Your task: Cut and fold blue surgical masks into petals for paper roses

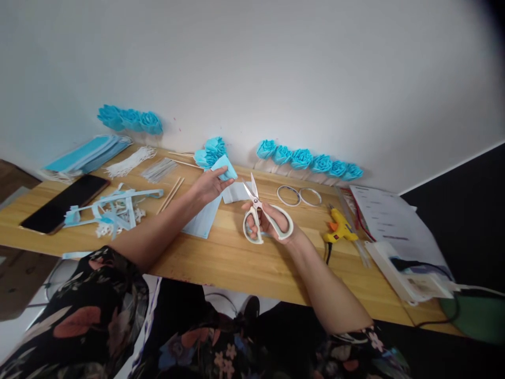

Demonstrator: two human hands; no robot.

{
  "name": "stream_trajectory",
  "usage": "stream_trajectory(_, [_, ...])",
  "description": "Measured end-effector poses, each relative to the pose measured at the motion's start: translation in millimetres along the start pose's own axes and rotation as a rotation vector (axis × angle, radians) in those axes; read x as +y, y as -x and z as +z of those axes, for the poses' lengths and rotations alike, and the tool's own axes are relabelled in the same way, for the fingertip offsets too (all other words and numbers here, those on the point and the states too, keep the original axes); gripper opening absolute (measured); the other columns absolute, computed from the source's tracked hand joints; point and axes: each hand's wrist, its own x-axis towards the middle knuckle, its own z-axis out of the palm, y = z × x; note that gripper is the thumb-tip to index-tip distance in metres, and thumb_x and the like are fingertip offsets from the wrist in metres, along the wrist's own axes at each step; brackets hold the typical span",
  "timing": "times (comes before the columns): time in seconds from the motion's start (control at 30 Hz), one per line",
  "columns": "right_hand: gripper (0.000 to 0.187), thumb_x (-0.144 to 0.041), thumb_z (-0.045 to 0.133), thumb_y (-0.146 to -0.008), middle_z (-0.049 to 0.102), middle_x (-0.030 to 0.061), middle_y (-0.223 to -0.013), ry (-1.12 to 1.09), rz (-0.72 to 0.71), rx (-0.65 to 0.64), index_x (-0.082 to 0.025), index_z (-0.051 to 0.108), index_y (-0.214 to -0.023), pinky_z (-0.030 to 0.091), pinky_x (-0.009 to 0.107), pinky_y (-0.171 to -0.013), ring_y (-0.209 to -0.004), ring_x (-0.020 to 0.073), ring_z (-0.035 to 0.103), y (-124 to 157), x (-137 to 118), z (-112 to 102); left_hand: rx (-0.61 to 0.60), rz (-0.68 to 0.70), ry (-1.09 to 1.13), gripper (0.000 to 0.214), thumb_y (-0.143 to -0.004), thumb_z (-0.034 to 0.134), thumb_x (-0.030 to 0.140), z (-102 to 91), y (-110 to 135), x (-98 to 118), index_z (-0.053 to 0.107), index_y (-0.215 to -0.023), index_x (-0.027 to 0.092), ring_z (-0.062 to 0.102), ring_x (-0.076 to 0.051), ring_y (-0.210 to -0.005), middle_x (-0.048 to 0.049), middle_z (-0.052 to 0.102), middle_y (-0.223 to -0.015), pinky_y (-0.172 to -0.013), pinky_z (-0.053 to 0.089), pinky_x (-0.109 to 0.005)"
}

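My left hand (213,185) pinches a small folded piece of light blue mask fabric (226,168) above the table. In my right hand (265,218) is a pair of white-handled scissors (255,202), its blades parted and pointing up and away from me. The blade tips are near the fabric but apart from it. Beneath my left hand lie a flat light blue sheet (203,218) and a whitish sheet (235,192). Just behind the held piece are blue fabric flowers (211,151) on wooden sticks.
More blue flowers (302,158) line the wall. On the left lie a phone (65,202), blue masks (89,152), white ear loops (132,161), nose wires (159,170) and cut strips (118,208). Tape rings (289,196), a yellow glue gun (339,226) and a power strip (406,273) are right.
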Motion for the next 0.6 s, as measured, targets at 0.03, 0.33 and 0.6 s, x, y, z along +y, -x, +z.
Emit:
stream_trajectory(0.03, [0.056, -0.067, 0.067, -0.078, 0.069, 0.0031, -0.072, 0.008, 0.001, -0.006, -0.019, 0.067, -0.107, 0.056, 0.029, -0.052, -0.056, 0.0150, 0.061, 0, 0, 0, 0.000, -0.004, 0.002, 0.013, -0.082, 0.069, 0.007, 0.5, 1, 0, 0.060, -0.078, 0.015, 0.066, -0.009, -0.060, 0.0019, 0.070, -0.068, -0.064, 0.060, -0.023])
stream_trajectory(0.33, [0.057, -0.067, 0.067, -0.080, 0.070, 0.0015, -0.074, 0.037, 0.018, -0.008, -0.019, 0.068, -0.111, 0.058, 0.029, -0.052, -0.055, 0.0136, 0.064, -4, 8, -4, -0.016, 0.001, 0.025, 0.015, -0.080, 0.071, 0.007, -0.1, 1, -5, 0.060, -0.078, 0.015, 0.065, -0.009, -0.060, 0.0026, 0.069, -0.069, -0.066, 0.059, -0.024])
stream_trajectory(0.6, [0.058, -0.066, 0.066, -0.082, 0.070, 0.0014, -0.074, 0.061, 0.016, 0.021, -0.018, 0.067, -0.115, 0.057, 0.027, -0.050, -0.054, 0.0139, 0.066, -3, 3, -2, -0.073, -0.020, -0.024, 0.014, -0.081, 0.072, 0.009, 0.8, 5, -11, 0.062, -0.074, 0.015, 0.066, -0.010, -0.063, 0.0012, 0.070, -0.070, -0.067, 0.060, -0.026])
